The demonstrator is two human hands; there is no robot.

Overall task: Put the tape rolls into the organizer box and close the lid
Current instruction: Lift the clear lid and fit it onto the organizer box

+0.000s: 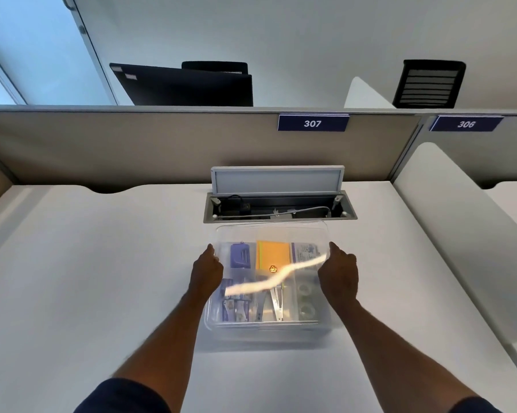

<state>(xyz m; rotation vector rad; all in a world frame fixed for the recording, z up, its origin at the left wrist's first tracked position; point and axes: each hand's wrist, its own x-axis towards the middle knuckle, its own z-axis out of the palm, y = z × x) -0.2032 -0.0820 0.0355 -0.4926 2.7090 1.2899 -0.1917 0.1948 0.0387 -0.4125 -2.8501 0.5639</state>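
blue partition labels (313,123) read "307" and "306"; box labels blurred.

A bright glare streak is washing across the clear lid (270,234) of the organizer box (266,329), hiding part of the contents under it. The tape rolls (306,299) near the box's right wall are showing only as faint rings through the plastic. Both hands, left (208,271) and right (339,271), are lying along the lid's side edges, their fingertips hidden. The picture's bottom edge is cutting off both sleeves (123,397).
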